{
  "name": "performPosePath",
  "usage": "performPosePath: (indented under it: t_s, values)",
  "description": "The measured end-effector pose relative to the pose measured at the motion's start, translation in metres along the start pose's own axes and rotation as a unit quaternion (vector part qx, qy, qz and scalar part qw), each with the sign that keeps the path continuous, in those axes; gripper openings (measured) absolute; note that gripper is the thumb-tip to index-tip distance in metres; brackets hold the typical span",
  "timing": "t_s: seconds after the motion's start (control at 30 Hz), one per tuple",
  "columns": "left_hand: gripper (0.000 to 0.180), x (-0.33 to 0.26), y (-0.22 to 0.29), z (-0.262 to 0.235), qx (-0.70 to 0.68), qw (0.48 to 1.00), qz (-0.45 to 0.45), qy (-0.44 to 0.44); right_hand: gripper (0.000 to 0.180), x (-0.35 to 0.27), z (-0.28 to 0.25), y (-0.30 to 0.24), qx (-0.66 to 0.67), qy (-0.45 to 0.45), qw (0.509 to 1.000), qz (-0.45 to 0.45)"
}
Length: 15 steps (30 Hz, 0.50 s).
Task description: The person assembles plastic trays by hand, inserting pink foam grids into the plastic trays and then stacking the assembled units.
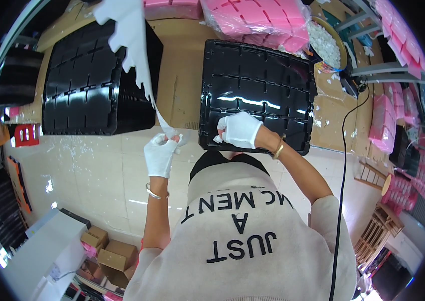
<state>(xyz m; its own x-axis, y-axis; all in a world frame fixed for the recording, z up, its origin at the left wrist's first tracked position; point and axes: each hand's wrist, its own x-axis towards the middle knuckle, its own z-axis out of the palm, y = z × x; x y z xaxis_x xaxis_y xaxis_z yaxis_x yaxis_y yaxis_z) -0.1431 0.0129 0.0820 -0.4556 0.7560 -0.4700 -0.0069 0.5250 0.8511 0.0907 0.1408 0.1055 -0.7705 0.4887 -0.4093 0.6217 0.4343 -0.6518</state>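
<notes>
My left hand (158, 156), in a white glove with bare fingertips showing, pinches the narrow lower end of a long white strip (134, 40). Stretched upward, the strip has a jagged, notched left edge and runs out at the top of the picture. My right hand (241, 130), gloved too, rests on the near left part of a black plastic tray (262, 83) with moulded slots. Its fingers are curled, with a bit of white at their tips that I cannot make out. To the left stands a tall stack of similar black trays (84, 85), partly behind the strip.
Pink foam blocks (257, 20) in clear wrap lie behind the tray. A round tub (325, 45) of white scraps stands at the back right. Brown cardboard (180, 75) covers the table. A black cable (343, 165) hangs on my right; cardboard boxes (117, 256) sit lower left.
</notes>
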Motion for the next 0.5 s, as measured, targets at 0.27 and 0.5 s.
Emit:
performPosePath:
  t_s: [0.27, 0.5]
  values:
    - [0.015, -0.054, -0.035, 0.007, -0.006, 0.997, -0.067, 0.038, 0.026, 0.017, 0.007, 0.005, -0.162, 0.014, 0.987, -0.015]
    - [0.018, -0.068, -0.047, 0.03, -0.028, 0.998, -0.057, 0.014, 0.026, 0.025, 0.006, 0.0, -0.213, 0.014, 0.977, -0.015]
